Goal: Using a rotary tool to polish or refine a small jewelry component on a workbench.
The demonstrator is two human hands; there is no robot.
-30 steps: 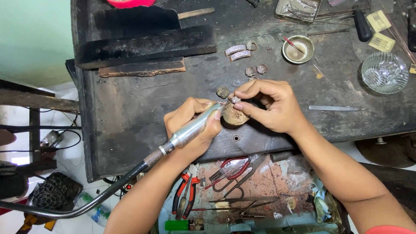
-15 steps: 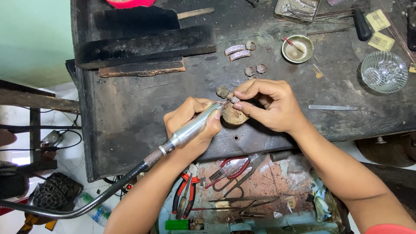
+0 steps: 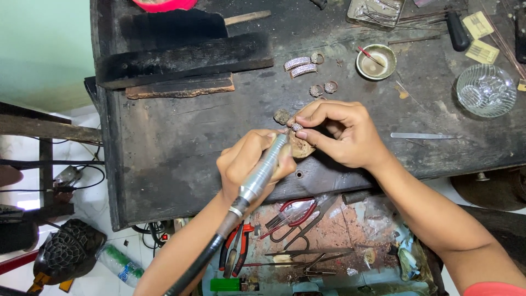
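Note:
My left hand [image 3: 249, 164] grips a silver rotary handpiece [image 3: 262, 172] on a black flexible shaft, its tip aimed up and right. My right hand [image 3: 342, 131] pinches a small stone-set ring [image 3: 296, 126] between fingertips and thumb, right at the tool's tip. Both hands rest over a worn wooden bench peg [image 3: 303, 147] on the dark workbench [image 3: 181, 142]. A small dark lump [image 3: 281, 115] lies just left of the ring.
Several more jewellery pieces [image 3: 307, 68] lie farther back. A small bowl [image 3: 376, 61], a glass dish [image 3: 486, 90], a metal tray [image 3: 376, 10] and tweezers [image 3: 424, 135] sit to the right. Dark wooden blocks [image 3: 181, 57] lie at back left. Pliers and shears [image 3: 285, 225] fill the drawer below.

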